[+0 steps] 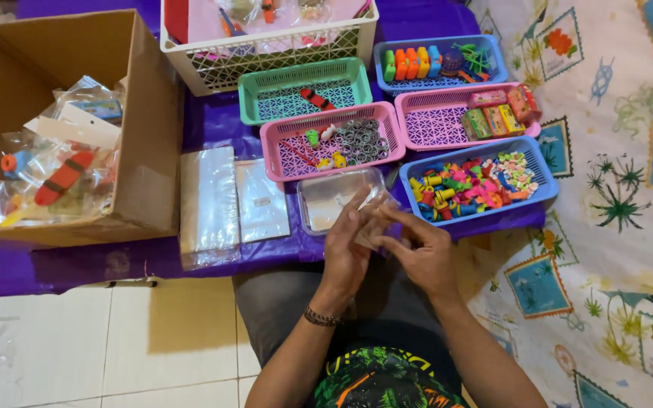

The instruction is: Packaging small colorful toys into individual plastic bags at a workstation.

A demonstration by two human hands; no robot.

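My left hand point(347, 245) and my right hand point(419, 253) meet over my lap, both pinching a small clear plastic bag point(374, 221) between their fingertips. The bag looks empty and is hard to see against my fingers. Just beyond my hands lies a clear shallow plastic tray point(326, 198) on the purple cloth point(205, 128). A blue basket point(530, 155) of small colourful pieces sits to the right of it. A pink basket point(273, 143) with metal rings and small toys stands behind it.
A cardboard box point(156, 113) with bagged toys stands at left. Stacks of clear bags point(207, 198) lie beside it. Green point(255, 94), blue point(493, 49), pink point(417, 113) and white point(266, 60) baskets line the back. A patterned cloth point(621, 189) covers the right; tiled floor point(115, 340) lies near me.
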